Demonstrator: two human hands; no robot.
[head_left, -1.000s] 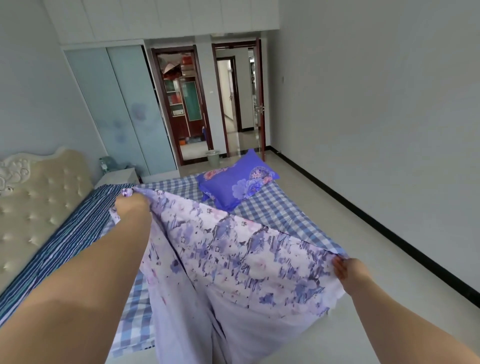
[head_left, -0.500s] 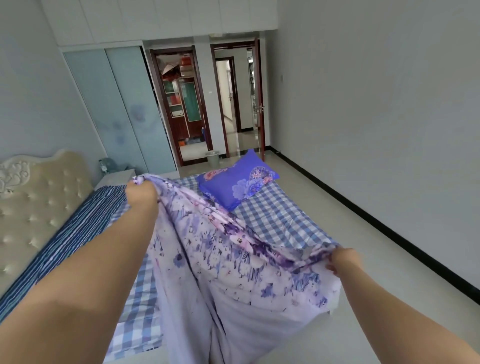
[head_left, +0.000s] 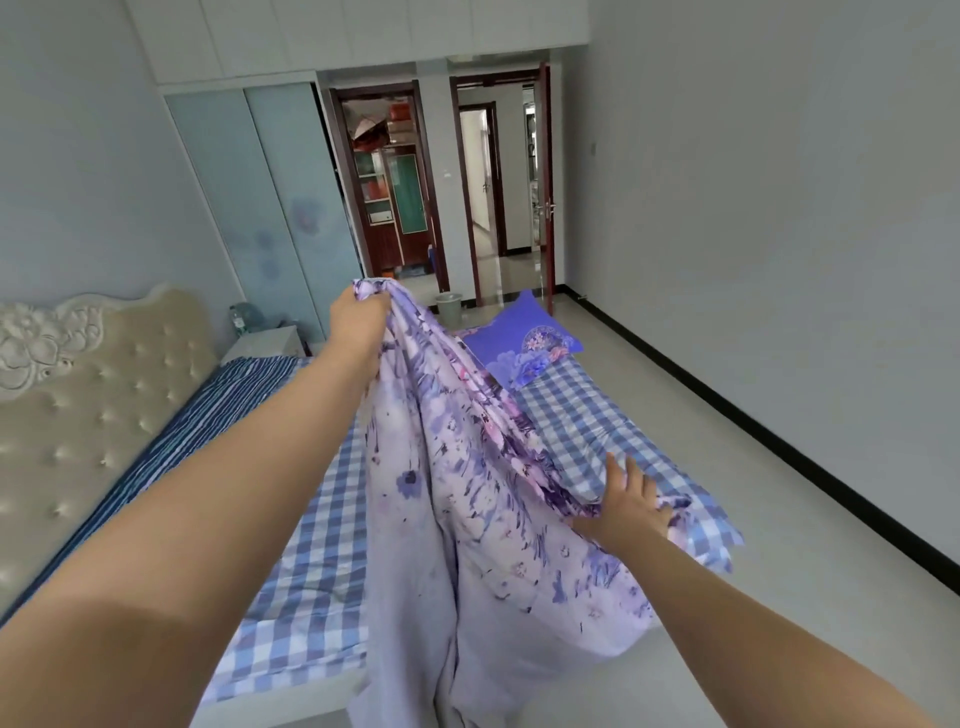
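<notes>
**Sheet held high on one side**

The left hand (head_left: 361, 319) grips a bunched corner of the floral sheet (head_left: 462, 488), raised above the bed (head_left: 587, 421). The cloth drapes down from it to the right hand (head_left: 626, 506), whose spread, straight fingers rest on its lower edge.

Bed (head_left: 93, 426) in blue checked sheet (head_left: 582, 421); striped blanket (head_left: 208, 415) and purple pillow (head_left: 519, 345) atop; lilac floral cover (head_left: 467, 509) draped over its near edge.

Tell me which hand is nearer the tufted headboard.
Left. The left hand holds the bunched floral sheet up over the bed, right of the headboard. The right hand lies open at the sheet's edge by the bed's opposite end, farther off.
</notes>
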